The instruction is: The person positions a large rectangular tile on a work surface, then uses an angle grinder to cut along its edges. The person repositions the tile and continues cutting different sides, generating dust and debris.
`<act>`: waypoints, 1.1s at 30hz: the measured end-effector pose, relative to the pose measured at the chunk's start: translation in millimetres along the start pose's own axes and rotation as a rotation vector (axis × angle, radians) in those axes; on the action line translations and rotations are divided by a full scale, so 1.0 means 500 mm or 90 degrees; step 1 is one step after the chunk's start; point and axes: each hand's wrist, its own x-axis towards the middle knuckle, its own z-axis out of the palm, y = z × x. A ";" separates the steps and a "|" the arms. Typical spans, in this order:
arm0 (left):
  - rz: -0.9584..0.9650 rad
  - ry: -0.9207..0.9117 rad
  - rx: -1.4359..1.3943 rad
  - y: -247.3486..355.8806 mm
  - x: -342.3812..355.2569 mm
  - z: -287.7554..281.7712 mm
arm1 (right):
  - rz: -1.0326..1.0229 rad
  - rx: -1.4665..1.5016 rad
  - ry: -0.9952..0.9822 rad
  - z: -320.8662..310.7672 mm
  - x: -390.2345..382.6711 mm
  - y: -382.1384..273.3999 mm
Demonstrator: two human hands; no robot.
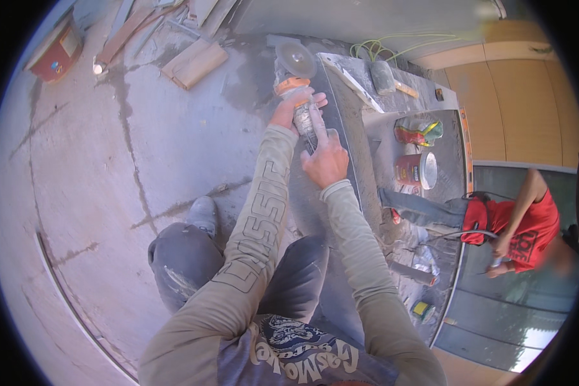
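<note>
I saw both hands wrapped around an angle grinder [300,96]: the left hand [294,106] curled over its front by the orange collar, the right hand [326,161] clasped on the rear of the body. The grinder's disc [296,60] sat at the far end of a dark slab [341,128], along its left edge. Left of that edge lay bare cracked concrete floor [141,148], wide open (the nearest clutter, a wooden board [194,62], was far off). To the right it was crowded: a mallet [386,77], a red can [416,170], and another person [514,225] crouching.
</note>
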 end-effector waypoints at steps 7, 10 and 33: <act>0.012 -0.013 0.022 0.013 0.029 -0.010 | -0.015 -0.016 0.028 0.012 0.015 -0.009; 0.010 -0.014 0.025 0.009 0.029 -0.012 | -0.012 -0.022 0.032 0.019 0.014 -0.005; 0.018 -0.016 0.059 0.008 0.039 -0.019 | 0.005 0.010 0.041 0.029 0.015 0.001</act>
